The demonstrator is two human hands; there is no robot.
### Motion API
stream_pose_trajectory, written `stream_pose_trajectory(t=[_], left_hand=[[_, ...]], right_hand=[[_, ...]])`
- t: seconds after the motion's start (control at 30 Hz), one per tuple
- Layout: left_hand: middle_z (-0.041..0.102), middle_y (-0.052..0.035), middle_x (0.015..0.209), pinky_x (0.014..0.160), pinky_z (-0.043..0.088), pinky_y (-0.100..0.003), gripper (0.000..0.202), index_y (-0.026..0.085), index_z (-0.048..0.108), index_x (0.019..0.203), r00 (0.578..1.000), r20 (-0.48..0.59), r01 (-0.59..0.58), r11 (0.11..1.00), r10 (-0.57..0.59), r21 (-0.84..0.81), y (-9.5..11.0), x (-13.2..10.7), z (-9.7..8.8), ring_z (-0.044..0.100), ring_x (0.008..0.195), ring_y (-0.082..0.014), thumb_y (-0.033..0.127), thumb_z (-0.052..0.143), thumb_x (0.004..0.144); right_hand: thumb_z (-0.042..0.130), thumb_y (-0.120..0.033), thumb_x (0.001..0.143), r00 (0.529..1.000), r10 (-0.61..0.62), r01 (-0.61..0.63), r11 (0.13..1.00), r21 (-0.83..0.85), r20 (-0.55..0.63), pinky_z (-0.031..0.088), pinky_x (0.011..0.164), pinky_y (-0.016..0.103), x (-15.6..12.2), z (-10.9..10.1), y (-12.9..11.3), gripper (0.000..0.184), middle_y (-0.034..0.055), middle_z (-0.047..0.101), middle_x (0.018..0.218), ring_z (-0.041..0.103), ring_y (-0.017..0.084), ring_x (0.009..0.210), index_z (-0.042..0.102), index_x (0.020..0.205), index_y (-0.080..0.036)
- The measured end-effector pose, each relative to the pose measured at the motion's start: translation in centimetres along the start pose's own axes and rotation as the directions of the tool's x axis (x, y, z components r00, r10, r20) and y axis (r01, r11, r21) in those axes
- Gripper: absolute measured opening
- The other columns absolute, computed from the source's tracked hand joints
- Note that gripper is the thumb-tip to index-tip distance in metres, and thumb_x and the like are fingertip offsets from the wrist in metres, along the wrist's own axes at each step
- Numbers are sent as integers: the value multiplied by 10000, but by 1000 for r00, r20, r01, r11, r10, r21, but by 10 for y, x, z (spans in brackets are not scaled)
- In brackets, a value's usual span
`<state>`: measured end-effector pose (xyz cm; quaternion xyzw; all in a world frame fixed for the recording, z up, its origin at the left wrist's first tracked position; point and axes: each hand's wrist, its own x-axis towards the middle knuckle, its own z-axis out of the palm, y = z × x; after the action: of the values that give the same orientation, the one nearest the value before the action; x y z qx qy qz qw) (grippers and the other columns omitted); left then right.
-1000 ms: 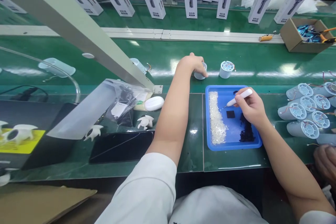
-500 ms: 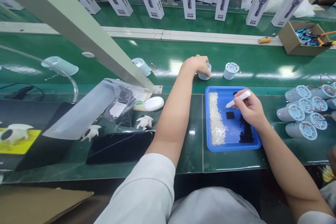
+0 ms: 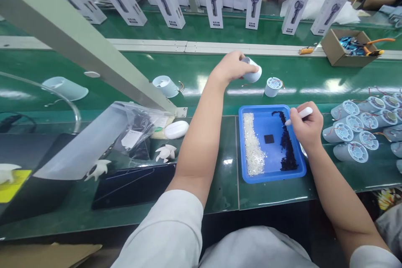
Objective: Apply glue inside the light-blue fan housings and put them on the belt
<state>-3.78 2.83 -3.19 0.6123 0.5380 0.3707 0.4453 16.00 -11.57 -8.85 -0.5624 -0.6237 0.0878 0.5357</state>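
My left hand (image 3: 231, 68) is closed around a light-blue plastic cylinder (image 3: 253, 74), held tilted above the green bench. Another such cylinder (image 3: 273, 86) stands upright just to its right, showing a spoked end and thin wires. At the right rim of a blue tray (image 3: 266, 179), my right hand (image 3: 308, 127) grips a white pen-shaped tool (image 3: 304, 114), its tip pointing left over the tray. In the tray lie small whitish pieces (image 3: 253, 150) on the left, small black pieces (image 3: 287, 150) on the right and a black square (image 3: 269, 138) between them.
Several wired cylinders (image 3: 354, 150) stand and lie at right. A slanted metal post (image 3: 125, 67) crosses the left side, near a plastic bag (image 3: 135, 134), a white mouse-shaped object (image 3: 176, 130) and a dark flat panel (image 3: 132, 186). Behind are printed boxes (image 3: 213, 4) and a carton (image 3: 348, 52).
My left hand has raised the cylinder off the bench and tipped it over. My right hand has drawn back from the tray's middle to its right rim, still gripping the pen-shaped tool.
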Motion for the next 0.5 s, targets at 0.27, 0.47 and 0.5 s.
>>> stream_pose_trajectory(t=[0.27, 0.47, 0.5], left_hand=[[563, -39, 908, 915, 519, -374, 312, 185, 377, 746, 995, -99, -67, 922, 32, -382, 22, -16, -4, 605, 923, -145, 279, 644, 878], [591, -50, 908, 830, 540, -347, 207, 193, 397, 835, 993, -114, -46, 840, -19, -541, 29, -19, -5, 676, 981, -198, 250, 577, 919], [604, -48, 891, 817, 550, -345, 208, 202, 406, 859, 992, -119, -43, 823, -30, -566, 29, -19, -4, 681, 980, -206, 269, 596, 908]], right_hand=[[586, -274, 807, 999, 46, -47, 998, -45, -9, 339, 528, 297, 0, 2, 3, 351, -52, 411, 502, 407, 112, 486, 336, 563, -247], [601, -248, 803, 999, 31, -31, 999, -7, -30, 352, 534, 300, 0, 2, 4, 316, -47, 449, 512, 411, 116, 495, 386, 572, -248], [602, -243, 804, 999, 27, -27, 1000, -3, -43, 355, 536, 300, 0, 2, 5, 310, -47, 455, 516, 414, 117, 498, 393, 576, -248]])
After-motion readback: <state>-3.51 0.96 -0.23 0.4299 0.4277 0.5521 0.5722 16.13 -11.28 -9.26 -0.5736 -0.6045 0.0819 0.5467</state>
